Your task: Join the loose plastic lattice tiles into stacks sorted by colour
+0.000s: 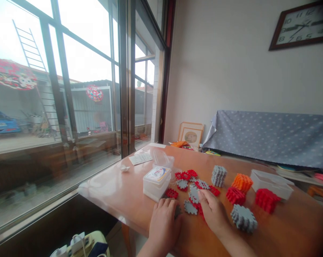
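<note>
My left hand (pixel 163 218) is at the table's near edge with its fingers curled. A dark bit shows by its thumb side, but what the fingers hold is hidden. My right hand (pixel 213 208) has its thumb and fingers closed on a grey notched foam-like tile (pixel 194 193) over the loose pile. Around it lie red notched tiles (pixel 186 175), a grey tile (pixel 190 207) just left of the hand, and a red tile (pixel 171 193) beyond my left hand.
On the right stand a tall grey stack (pixel 219 176), an orange stack (pixel 242 182), red stacks (pixel 267 200) and a near grey stack (pixel 243 218). A lidded clear box (pixel 156 182), an open clear tub (pixel 271 181), a printed sheet (pixel 140 158) and crumpled tissue (pixel 125 168) share the table.
</note>
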The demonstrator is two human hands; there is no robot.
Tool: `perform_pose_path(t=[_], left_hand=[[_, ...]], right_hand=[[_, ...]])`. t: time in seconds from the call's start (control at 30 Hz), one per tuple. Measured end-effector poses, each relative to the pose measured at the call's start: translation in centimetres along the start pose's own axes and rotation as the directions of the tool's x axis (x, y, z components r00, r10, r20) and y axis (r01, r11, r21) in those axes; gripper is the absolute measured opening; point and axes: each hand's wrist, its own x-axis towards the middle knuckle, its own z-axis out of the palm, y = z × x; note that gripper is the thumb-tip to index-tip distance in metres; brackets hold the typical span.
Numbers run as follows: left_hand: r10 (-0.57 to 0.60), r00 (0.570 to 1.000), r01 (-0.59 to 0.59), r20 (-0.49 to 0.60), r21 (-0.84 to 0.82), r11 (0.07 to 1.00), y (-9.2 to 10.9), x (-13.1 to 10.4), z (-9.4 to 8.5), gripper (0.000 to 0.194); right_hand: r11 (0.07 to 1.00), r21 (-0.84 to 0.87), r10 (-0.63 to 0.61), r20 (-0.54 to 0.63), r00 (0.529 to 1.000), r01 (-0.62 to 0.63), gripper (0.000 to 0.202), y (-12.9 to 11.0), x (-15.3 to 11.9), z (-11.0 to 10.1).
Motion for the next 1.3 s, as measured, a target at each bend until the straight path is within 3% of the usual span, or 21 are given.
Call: perform_pose_path(t=[0.07, 0.13, 0.23, 0.3, 0.47, 0.53, 0.63, 0.7, 0.77, 0.83, 0.93, 1.03, 1.1, 1.3], left_hand=[[0.015, 1.000, -0.015, 0.000, -0.013, 1.000, 0.0, 0.0, -0.1, 0.026], [0.034, 0.999, -0.034, 0.008, -0.010, 0.999, 0.1, 0.1, -0.1, 0.027], [0.066, 0.997, -0.067, 0.034, 0.012, 0.998, 0.5, 0.4, 0.1, 0.029], [0.081, 0.995, -0.082, 0.058, 0.019, 0.996, 1.0, 0.7, 0.3, 0.031], [0.127, 0.987, -0.126, 0.100, -0.009, 0.992, 2.6, 1.3, 1.2, 0.039], [0.159, 0.986, -0.155, 0.053, -0.065, 0.986, 3.2, 1.4, 1.4, 0.042], [0.151, 0.988, -0.156, -0.037, -0.279, 0.948, 4.2, 1.6, 2.0, 0.031], [0.067, 0.997, -0.070, -0.024, -0.518, 0.853, 4.9, 1.8, 2.7, 0.027], [-0.012, 0.997, 0.063, 0.073, -0.754, 0.654, 5.6, 2.1, 3.6, 0.030], [-0.027, 0.982, 0.179, 0.186, -0.883, 0.433, 6.3, 2.3, 4.4, 0.033], [-0.049, 0.956, 0.290, 0.288, -0.915, 0.280, 6.9, 2.4, 4.9, 0.038], [-0.062, 0.936, 0.351, 0.347, -0.902, 0.252, 7.3, 2.2, 4.8, 0.039], [-0.043, 0.927, 0.371, 0.371, -0.898, 0.236, 7.6, 2.1, 4.7, 0.038], [-0.009, 0.906, 0.417, 0.424, -0.886, 0.205, 9.2, 2.0, 5.8, 0.038]], right_hand=[[0.960, 0.189, 0.209, 0.015, 0.978, -0.208, 0.044, -0.4, -0.6, -0.6], [0.869, 0.330, 0.380, 0.034, 0.924, -0.369, 0.051, -0.9, -1.2, -1.2], [0.765, 0.444, 0.506, 0.034, 0.862, -0.466, 0.060, -1.6, -2.0, -2.0], [0.734, 0.482, 0.531, 0.031, 0.847, -0.478, 0.060, -1.8, -2.5, -2.5], [0.745, 0.510, 0.479, 0.039, 0.877, -0.430, 0.051, -1.5, -3.4, -3.6], [0.752, 0.508, 0.463, 0.049, 0.885, -0.421, 0.049, -1.4, -3.7, -4.0], [0.760, 0.505, 0.448, 0.049, 0.893, -0.409, 0.047, -1.4, -4.2, -4.5], [0.763, 0.510, 0.431, 0.058, 0.900, -0.398, 0.046, -1.7, -4.5, -4.8], [0.764, 0.516, 0.408, 0.080, 0.910, -0.388, 0.047, -2.1, -4.9, -4.9], [0.772, 0.518, 0.377, 0.092, 0.922, -0.368, 0.048, -2.4, -5.4, -5.1], [0.837, 0.470, 0.294, 0.048, 0.955, -0.281, 0.053, -2.4, -6.3, -5.9], [0.940, 0.286, 0.185, 0.032, 0.982, -0.186, 0.064, -1.9, -7.2, -7.2], [0.977, 0.164, 0.130, 0.054, 0.990, -0.137, 0.060, -1.4, -7.6, -8.1], [0.993, 0.062, 0.099, 0.083, 0.992, -0.104, 0.050, -0.6, -7.8, -10.2]])
